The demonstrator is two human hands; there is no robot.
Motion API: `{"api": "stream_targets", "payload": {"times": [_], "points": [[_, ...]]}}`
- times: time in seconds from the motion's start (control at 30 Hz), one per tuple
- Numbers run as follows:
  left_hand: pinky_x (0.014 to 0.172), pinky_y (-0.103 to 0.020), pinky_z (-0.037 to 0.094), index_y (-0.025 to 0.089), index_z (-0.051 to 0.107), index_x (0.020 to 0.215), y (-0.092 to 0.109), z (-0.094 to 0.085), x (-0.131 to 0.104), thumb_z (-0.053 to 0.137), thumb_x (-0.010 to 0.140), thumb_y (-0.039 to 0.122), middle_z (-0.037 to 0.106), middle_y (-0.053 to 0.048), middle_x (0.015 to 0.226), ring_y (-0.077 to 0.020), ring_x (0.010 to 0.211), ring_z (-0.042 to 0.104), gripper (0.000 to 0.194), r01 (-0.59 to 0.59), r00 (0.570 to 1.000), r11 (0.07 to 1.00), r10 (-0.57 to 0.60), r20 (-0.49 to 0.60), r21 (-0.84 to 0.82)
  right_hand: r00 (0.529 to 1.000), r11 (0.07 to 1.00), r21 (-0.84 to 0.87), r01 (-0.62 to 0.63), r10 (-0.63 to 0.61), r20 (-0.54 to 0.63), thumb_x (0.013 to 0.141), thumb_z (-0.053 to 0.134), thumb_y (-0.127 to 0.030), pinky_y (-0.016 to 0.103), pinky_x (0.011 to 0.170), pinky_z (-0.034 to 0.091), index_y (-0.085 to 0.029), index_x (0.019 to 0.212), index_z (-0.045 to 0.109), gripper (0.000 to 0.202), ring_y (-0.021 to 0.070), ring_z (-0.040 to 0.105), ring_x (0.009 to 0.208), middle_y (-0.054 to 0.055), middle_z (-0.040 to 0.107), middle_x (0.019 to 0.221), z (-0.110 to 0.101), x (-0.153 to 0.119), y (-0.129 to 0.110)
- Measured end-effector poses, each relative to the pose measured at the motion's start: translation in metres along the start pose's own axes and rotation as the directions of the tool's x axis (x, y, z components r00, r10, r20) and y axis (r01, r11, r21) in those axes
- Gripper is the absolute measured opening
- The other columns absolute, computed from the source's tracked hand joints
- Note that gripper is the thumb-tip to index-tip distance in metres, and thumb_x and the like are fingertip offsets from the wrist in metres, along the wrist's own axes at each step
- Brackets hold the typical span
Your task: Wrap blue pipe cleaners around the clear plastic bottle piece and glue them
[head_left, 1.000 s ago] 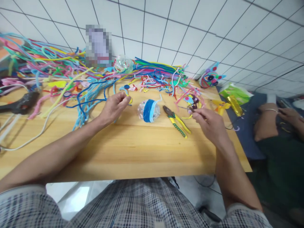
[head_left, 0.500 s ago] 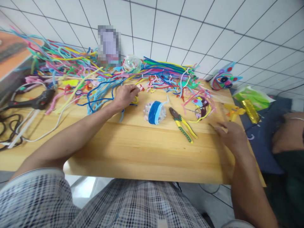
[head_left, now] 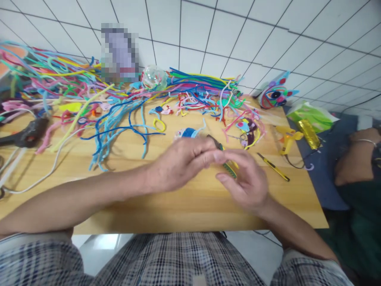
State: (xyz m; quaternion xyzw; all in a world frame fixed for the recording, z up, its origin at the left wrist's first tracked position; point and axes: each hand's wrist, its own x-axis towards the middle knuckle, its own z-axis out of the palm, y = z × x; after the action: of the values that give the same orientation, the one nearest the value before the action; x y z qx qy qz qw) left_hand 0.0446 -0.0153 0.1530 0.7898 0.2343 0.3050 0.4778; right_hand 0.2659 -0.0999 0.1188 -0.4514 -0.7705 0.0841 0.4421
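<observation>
My left hand (head_left: 181,163) reaches over the table with its fingers pressed together; what is between them, if anything, is hidden. Its fingertips touch the fingers of my right hand (head_left: 248,180), whose thumb stands apart from its curved fingers with nothing visible between. Behind my left hand, a clear ball wrapped with blue pipe cleaners (head_left: 188,133) is partly covered. Pliers with yellow and green handles (head_left: 229,171) lie mostly hidden under my hands. To the right of my right hand lies a yellow and black utility knife (head_left: 273,167).
Colourful pipe cleaners (head_left: 113,119) spread along the back and left. A black glue gun (head_left: 29,133) lies at the left. A clear ball (head_left: 154,78) and a decorated animal head (head_left: 275,95) stand at the back. Another person's arm (head_left: 355,159) shows at the right.
My left hand has left the small pieces by the yellow loop and moved right and nearer. My right hand has moved left, uncovering the knife. Both hands now touch. The view has shifted slightly.
</observation>
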Motion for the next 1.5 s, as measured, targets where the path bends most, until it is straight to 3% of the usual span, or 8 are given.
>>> {"api": "stream_targets", "payload": {"times": [0.27, 0.37, 0.43, 0.53, 0.67, 0.97, 1.17, 1.5], "points": [[0.046, -0.022, 0.029, 0.019, 0.048, 0.06, -0.016, 0.041, -0.034, 0.069, 0.102, 0.069, 0.041, 0.008, 0.053, -0.0068, 0.051, 0.034, 0.068, 0.337, 0.933, 0.867, -0.257, 0.25, -0.368, 0.994, 0.969, 0.245, -0.025, -0.003, 0.112, 0.108, 0.068, -0.026, 0.03, 0.064, 0.062, -0.03, 0.108, 0.066, 0.004, 0.0165, 0.076, 0.073, 0.0, 0.078, 0.086, 0.008, -0.029, -0.012], [0.05, -0.024, 0.038, 0.019, 0.055, 0.063, -0.021, 0.03, -0.047, 0.068, 0.107, 0.06, 0.049, 0.005, 0.055, -0.0084, 0.051, 0.041, 0.061, 0.109, 0.993, 0.983, -0.102, 0.052, -0.149, 0.995, 0.986, 0.153, -0.066, 0.054, 0.081, 0.109, 0.064, -0.028, 0.033, 0.068, 0.062, -0.029, 0.099, 0.067, 0.01, 0.0177, 0.074, 0.074, 0.0, 0.076, 0.081, -0.012, -0.034, 0.014], [0.069, -0.031, 0.056, 0.022, 0.068, 0.084, -0.03, 0.017, -0.051, 0.076, 0.104, 0.052, 0.069, 0.0, 0.074, -0.0146, 0.068, 0.063, 0.037, -0.102, 0.965, 0.983, 0.136, -0.225, 0.155, 0.977, 0.976, -0.094, -0.194, 0.184, -0.107, 0.109, 0.061, -0.033, 0.036, 0.071, 0.059, -0.027, 0.09, 0.068, 0.021, 0.0198, 0.073, 0.074, 0.002, 0.075, 0.08, -0.035, -0.035, 0.051], [0.111, -0.054, 0.058, 0.028, 0.066, 0.127, -0.058, 0.005, -0.047, 0.091, 0.088, 0.056, 0.075, -0.013, 0.13, -0.0324, 0.125, 0.069, 0.054, 0.058, 0.9, 0.857, 0.177, -0.399, 0.512, 0.892, 0.799, -0.41, -0.441, 0.337, -0.302, 0.105, 0.062, -0.045, 0.037, 0.068, 0.053, -0.027, 0.084, 0.073, 0.03, 0.0219, 0.069, 0.071, 0.004, 0.073, 0.074, -0.077, -0.038, 0.121], [0.125, -0.065, 0.047, 0.027, 0.05, 0.15, -0.1, 0.007, -0.033, 0.097, 0.079, 0.057, 0.054, -0.02, 0.162, -0.0419, 0.149, 0.055, 0.09, 0.141, 0.913, 0.798, 0.124, -0.388, 0.587, 0.873, 0.71, -0.508, -0.487, 0.384, -0.3, 0.095, 0.069, -0.047, 0.039, 0.063, 0.051, -0.024, 0.088, 0.075, 0.024, 0.021, 0.058, 0.061, 0.006, 0.068, 0.072, -0.105, -0.045, 0.179], [0.127, -0.055, 0.052, 0.023, 0.038, 0.162, -0.108, -0.014, -0.043, 0.071, 0.093, 0.032, 0.055, -0.02, 0.163, -0.0352, 0.149, 0.059, 0.077, 0.149, 0.966, 0.912, -0.052, -0.253, 0.382, 0.928, 0.957, -0.161, -0.242, 0.277, 0.25, 0.101, 0.07, -0.03, 0.038, 0.085, 0.064, -0.027, 0.122, 0.074, 0.022, 0.0229, 0.077, 0.095, 0.006, 0.082, 0.11, -0.001, -0.009, 0.074], [0.124, -0.052, 0.054, 0.02, 0.044, 0.154, -0.107, -0.01, -0.041, 0.069, 0.09, 0.027, 0.06, -0.018, 0.151, -0.0328, 0.144, 0.062, 0.068, 0.011, 0.973, 0.915, 0.083, -0.215, 0.403, 0.99, 0.978, -0.204, -0.039, 0.065, 0.125, 0.104, 0.07, -0.03, 0.054, 0.109, 0.06, -0.023, 0.148, 0.06, 0.045, 0.0332, 0.069, 0.129, 0.018, 0.069, 0.142, 0.054, 0.008, 0.058], [0.126, -0.063, 0.049, 0.024, 0.04, 0.159, -0.136, 0.0, -0.04, 0.076, 0.093, 0.037, 0.054, -0.019, 0.153, -0.038, 0.149, 0.054, 0.076, -0.154, 0.917, 0.89, 0.29, -0.273, 0.429, 0.979, 0.972, -0.203, 0.121, -0.083, 0.186, 0.106, 0.067, -0.028, 0.058, 0.11, 0.059, -0.03, 0.159, 0.055, 0.054, 0.0341, 0.068, 0.131, 0.014, 0.07, 0.141, 0.066, 0.012, 0.069]]}}
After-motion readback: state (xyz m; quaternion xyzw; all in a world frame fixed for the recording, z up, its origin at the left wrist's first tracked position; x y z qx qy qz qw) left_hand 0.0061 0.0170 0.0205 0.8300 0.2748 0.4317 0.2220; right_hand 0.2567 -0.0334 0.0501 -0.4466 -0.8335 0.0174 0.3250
